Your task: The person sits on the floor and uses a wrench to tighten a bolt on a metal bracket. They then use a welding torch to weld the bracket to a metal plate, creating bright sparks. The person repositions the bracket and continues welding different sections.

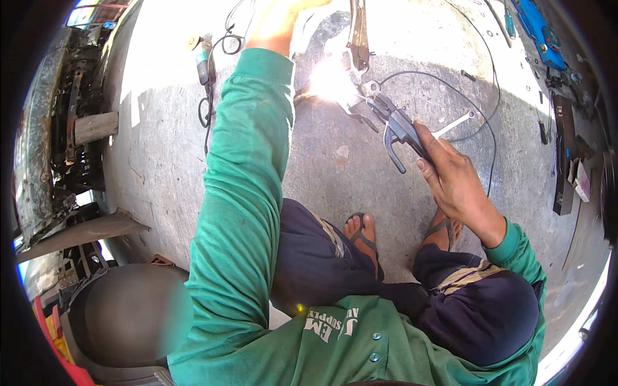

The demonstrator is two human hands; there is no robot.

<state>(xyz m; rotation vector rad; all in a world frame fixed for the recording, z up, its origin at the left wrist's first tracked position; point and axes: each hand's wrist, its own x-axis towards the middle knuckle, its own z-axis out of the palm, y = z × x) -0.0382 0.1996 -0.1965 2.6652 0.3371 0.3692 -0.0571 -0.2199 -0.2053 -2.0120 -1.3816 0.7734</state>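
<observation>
Welding clamp [404, 128], two o'clock: right hand [456, 183] wraps fingers round it; left hand [288, 11] fingers, can't tell. I'd steady it toward twelve-o'clock glare [331, 80].

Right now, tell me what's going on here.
The person's right hand grips a black electrode holder, and a bright white flare glows just beyond its front end, low over the concrete floor. The left hand reaches forward and is cut off by the top edge, so its hold cannot be told. A wrench lies beside the holder; a teal grinder lies off to the left.
</observation>
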